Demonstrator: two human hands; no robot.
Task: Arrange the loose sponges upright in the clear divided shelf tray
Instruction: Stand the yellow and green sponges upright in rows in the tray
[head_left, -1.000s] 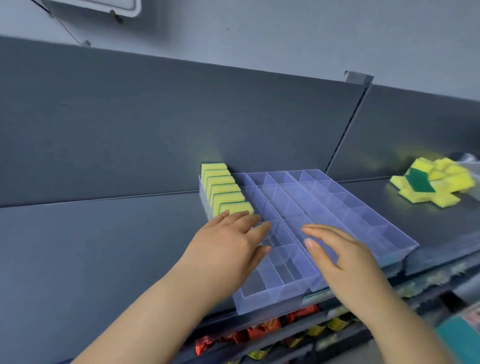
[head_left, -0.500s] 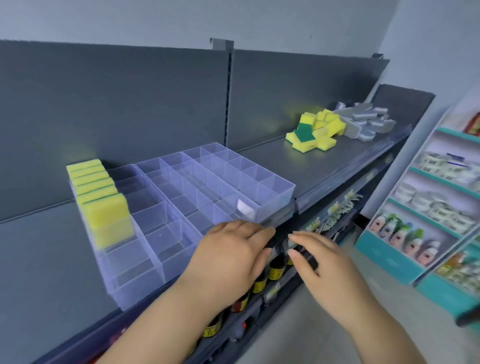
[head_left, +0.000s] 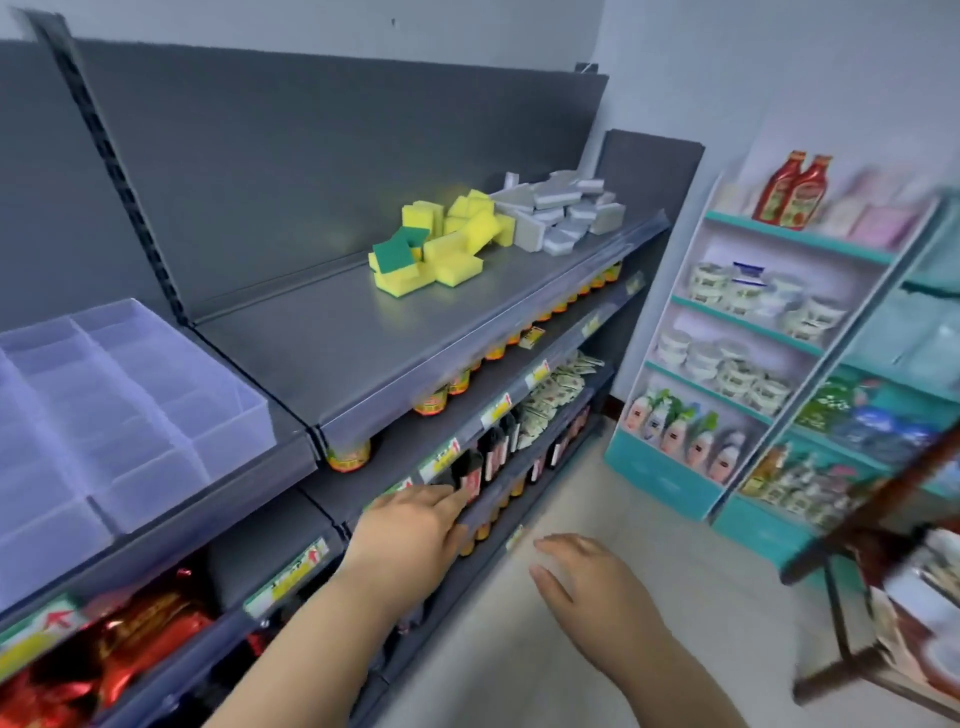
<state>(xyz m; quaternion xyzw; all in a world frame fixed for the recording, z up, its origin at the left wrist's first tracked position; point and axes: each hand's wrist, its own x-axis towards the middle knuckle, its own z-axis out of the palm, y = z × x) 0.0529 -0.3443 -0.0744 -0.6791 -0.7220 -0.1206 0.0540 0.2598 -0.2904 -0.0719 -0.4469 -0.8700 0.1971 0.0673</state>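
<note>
The clear divided tray (head_left: 156, 415) sits on the grey shelf at the far left, partly cut off by the frame edge; its visible compartments hold nothing. A loose heap of yellow sponges (head_left: 441, 244), some with green scouring faces, lies further right on the same shelf. A heap of grey sponges (head_left: 561, 213) lies just beyond it. My left hand (head_left: 410, 530) hovers below the shelf edge with fingers extended and holds nothing. My right hand (head_left: 587, 577) hangs lower over the floor, fingers relaxed, holding nothing. Both hands are well short of the sponges.
The top grey shelf (head_left: 363, 353) has bare surface between tray and sponges. Below it are shelves of jars, dark bottles (head_left: 493, 452) and red packets (head_left: 145, 639). A teal and white display rack (head_left: 737, 364) stands at the right, with a dark rack at the frame's edge.
The view has swung right, away from the tray toward the sponge heaps. The row of upright sponges has left the frame. Both hands have dropped away from the tray, holding nothing.
</note>
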